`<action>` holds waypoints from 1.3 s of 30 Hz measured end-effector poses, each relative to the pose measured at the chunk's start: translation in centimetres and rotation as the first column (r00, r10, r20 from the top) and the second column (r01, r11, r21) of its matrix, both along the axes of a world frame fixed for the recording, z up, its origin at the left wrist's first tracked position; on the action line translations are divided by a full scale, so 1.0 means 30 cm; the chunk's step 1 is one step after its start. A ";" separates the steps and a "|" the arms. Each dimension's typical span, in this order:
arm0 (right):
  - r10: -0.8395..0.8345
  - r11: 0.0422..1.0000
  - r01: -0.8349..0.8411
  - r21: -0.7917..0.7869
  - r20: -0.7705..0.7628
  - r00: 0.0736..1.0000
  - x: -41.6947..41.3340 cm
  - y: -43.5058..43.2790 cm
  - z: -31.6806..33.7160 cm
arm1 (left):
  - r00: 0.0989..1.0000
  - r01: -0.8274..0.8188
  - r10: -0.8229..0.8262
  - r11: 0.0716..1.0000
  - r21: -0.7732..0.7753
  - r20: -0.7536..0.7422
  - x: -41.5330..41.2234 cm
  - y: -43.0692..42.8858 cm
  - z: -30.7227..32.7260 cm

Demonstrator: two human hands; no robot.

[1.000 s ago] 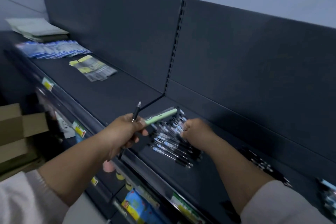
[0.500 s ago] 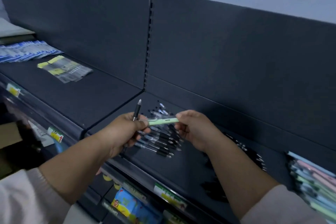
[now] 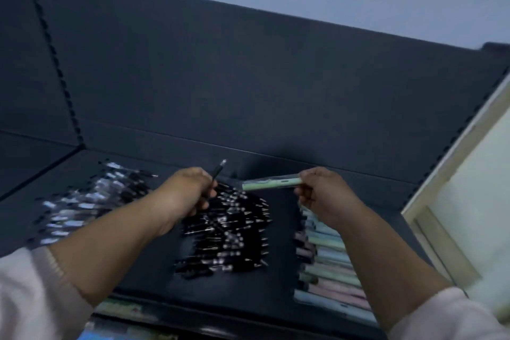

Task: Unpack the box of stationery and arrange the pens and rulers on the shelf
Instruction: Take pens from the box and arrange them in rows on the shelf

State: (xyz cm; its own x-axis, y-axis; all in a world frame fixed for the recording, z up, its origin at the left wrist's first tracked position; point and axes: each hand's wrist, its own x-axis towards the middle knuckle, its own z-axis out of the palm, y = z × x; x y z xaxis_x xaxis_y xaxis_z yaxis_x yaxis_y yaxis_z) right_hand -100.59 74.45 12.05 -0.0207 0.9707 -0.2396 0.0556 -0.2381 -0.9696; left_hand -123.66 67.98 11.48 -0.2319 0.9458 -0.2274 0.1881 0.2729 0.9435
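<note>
My left hand grips a black pen whose silver tip points up and away. My right hand pinches one end of a pale green pen in a clear wrapper, held level above the dark shelf. Below my hands lies a pile of black pens. A blurred group of clear-barrelled pens lies to the left. Pastel wrapped pens are stacked in a row at the right, under my right forearm.
The shelf's dark back panel rises behind the pens, with a slotted upright at the left. A pale wooden frame or wall borders the shelf on the right. Colourful packets show on the tier below.
The green pen has passed from my left hand to my right, which carried it rightward. My view swung right, bringing the black pen pile and pastel pens into the middle.
</note>
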 end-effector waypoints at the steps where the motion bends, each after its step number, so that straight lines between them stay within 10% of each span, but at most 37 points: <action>1: -0.022 1.000 0.022 0.001 0.014 1.000 0.068 0.003 0.003 | 0.999 0.036 -0.035 0.999 0.017 -0.023 0.043 0.014 -0.003; 11: -0.150 0.987 0.160 0.002 0.355 0.923 0.426 0.072 -0.094 | 0.943 0.203 -0.159 0.971 0.128 -0.291 0.290 0.082 -0.047; 17: -0.081 0.986 -0.060 0.154 0.768 0.635 0.364 0.082 -0.104 | 0.826 0.221 -0.127 0.969 0.108 -0.549 0.282 0.073 -0.046; 22: 0.136 0.866 -0.404 0.295 0.638 0.758 0.114 0.027 -0.030 | 0.763 0.202 -0.101 0.976 0.087 -0.638 0.206 0.036 -0.025; 28: 0.341 0.666 -0.716 0.210 0.768 0.543 -0.214 -0.027 -0.060 | 0.666 0.209 -0.065 0.973 0.101 -0.743 0.018 -0.023 -0.007; 39: 0.248 0.667 -0.730 0.148 0.880 0.405 -0.735 -0.052 -0.172 | 0.479 0.055 0.057 0.994 0.095 -0.876 -0.601 -0.156 -0.091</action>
State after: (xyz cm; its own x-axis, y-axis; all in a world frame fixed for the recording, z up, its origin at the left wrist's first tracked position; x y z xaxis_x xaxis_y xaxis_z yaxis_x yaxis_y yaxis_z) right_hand -122.64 72.88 6.91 -0.5848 0.8110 0.0170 0.7303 0.5356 -0.4240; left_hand -141.70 63.31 8.77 -0.2583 0.9481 0.1853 0.9316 0.1937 0.3076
